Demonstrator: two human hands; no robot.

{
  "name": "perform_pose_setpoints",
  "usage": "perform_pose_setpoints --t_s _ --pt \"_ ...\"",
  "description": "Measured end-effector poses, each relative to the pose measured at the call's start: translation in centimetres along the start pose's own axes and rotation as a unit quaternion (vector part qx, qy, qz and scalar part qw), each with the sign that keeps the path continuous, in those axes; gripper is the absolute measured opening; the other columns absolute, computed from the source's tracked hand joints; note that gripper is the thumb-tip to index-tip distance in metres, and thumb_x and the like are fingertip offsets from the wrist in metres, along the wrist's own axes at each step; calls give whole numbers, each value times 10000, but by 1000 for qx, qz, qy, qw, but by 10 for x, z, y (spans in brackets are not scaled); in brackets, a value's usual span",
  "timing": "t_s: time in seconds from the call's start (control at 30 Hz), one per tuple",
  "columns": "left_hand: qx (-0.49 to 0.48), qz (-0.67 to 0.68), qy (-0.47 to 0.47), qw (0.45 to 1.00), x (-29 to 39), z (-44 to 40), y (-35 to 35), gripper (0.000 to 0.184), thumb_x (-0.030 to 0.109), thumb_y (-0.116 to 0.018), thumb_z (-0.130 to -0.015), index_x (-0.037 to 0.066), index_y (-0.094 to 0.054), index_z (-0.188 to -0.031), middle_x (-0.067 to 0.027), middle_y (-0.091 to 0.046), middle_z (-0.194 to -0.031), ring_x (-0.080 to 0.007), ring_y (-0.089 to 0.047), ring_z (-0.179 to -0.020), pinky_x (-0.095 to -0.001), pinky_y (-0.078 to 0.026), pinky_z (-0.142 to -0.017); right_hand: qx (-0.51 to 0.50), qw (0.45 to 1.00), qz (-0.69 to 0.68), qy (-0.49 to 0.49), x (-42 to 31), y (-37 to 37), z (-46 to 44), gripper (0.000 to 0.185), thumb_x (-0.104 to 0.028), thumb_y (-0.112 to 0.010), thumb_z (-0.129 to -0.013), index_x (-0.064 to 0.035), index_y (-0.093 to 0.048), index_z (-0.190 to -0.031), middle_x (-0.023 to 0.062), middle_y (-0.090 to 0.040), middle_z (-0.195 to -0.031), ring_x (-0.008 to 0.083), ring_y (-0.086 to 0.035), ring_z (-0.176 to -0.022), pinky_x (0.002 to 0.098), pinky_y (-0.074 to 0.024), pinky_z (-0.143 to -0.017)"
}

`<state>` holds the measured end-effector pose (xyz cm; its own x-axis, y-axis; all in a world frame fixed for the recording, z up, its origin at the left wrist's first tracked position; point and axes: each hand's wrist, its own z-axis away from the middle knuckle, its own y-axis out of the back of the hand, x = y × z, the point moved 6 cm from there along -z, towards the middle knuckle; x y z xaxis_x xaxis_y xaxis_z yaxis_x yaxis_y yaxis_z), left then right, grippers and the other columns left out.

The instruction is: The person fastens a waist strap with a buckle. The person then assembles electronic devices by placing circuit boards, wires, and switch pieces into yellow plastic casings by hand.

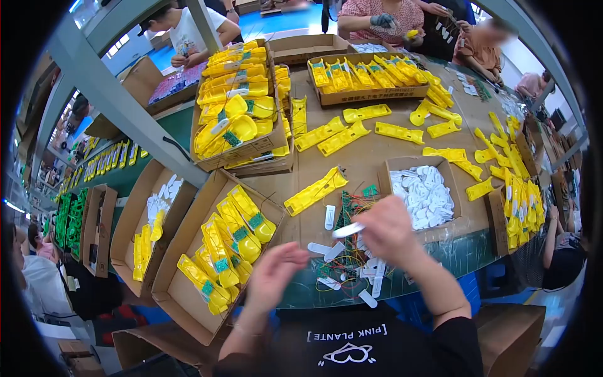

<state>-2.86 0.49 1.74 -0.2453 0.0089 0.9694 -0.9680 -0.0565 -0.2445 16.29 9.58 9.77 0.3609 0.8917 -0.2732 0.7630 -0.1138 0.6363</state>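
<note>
My right hand pinches a small white plastic piece above the middle of the table. Under and in front of it lies a heap of white plastic pieces, thin coloured wires and green circuit boards. My left hand is held beside the heap, fingers stretched out and holding nothing. Just beyond the hands lies a yellow plastic casing with its hollow side up. A single white piece rests on the cardboard nearby.
A carton of yellow casings with boards stands at my left, with stacked cartons behind it. On the right is a box of white pieces. A metal post rises at the left. Other people work across the table.
</note>
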Motion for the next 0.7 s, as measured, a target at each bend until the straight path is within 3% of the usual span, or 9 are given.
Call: perform_pose_setpoints --t_s 0.17,0.27,0.3,0.33,0.4,0.47,0.5,0.57,0.7 --pt "-55 73 -8 996 -32 -9 -48 379 -24 -530 -791 -11 -456 -1163 -105 -571 -1010 -180 -562 -921 -308 -454 -829 19 993 115 22 -24 -24 16 280 -40 -628 -586 -48 -616 -866 7 -523 -692 174 -504 -650 331 -361 -633" --pt "71 24 -2 997 -37 -12 -22 330 -17 -541 -790 -17 -473 -1113 -82 -570 -946 -169 -565 -867 -299 -463 -791 8 992 123 25 -17 -27 27 287 -58 -635 -598 -42 -618 -884 -2 -521 -696 167 -500 -645 325 -351 -645" --pt "87 -142 -76 983 -26 -15 -17 348 -16 -568 -772 -11 -472 -1106 -94 -568 -933 -185 -573 -835 -287 -462 -769 -5 993 113 17 -12 -31 30 268 -42 -631 -601 -46 -618 -869 5 -534 -703 170 -510 -651 332 -361 -646" --pt "99 -304 -149 936 -13 -18 -17 367 -16 -595 -754 -5 -471 -1099 -105 -566 -920 -200 -580 -803 -275 -461 -748 -3 993 114 16 -6 -34 33 268 -42 -631 -601 -46 -618 -869 5 -534 -703 170 -510 -651 332 -361 -646" --pt "74 -382 -176 904 -2 -40 -25 408 17 -620 -724 -36 -459 -1095 -147 -550 -958 -254 -563 -878 -318 -449 -791 -34 995 82 -41 16 -42 41 245 -23 -629 -599 -59 -617 -842 21 -551 -716 177 -523 -657 339 -370 -659" --pt "73 -602 -232 760 -9 -65 -43 446 55 -624 -716 -64 -448 -1108 -172 -525 -1029 -286 -516 -977 -360 -423 -841 -48 994 79 -66 25 -44 47 194 -59 -623 -643 -49 -609 -836 46 -542 -695 200 -536 -684 331 -405 -655" --pt "75 -602 -232 760 -18 -77 -44 446 55 -624 -716 -64 -448 -1108 -172 -525 -1029 -286 -516 -977 -360 -423 -841 -31 991 27 -130 34 -43 52 165 -52 -623 -663 -41 -605 -827 64 -553 -710 221 -544 -693 340 -423 -647" --pt "132 -703 -235 658 -38 -100 -40 470 84 -597 -721 -76 -436 -1133 -183 -503 -1033 -284 -484 -995 -381 -415 -822 -25 977 -40 -207 48 -41 60 104 -50 -617 -714 -23 -599 -812 107 -579 -770 270 -564 -721 357 -463 -630" --pt "114 -711 -172 672 -68 -128 -27 402 69 -547 -730 -47 -470 -1107 -157 -519 -945 -278 -509 -896 -385 -427 -756 -59 974 -65 -207 43 -38 64 119 -21 -613 -714 -28 -603 -833 124 -578 -854 268 -566 -775 328 -466 -672"
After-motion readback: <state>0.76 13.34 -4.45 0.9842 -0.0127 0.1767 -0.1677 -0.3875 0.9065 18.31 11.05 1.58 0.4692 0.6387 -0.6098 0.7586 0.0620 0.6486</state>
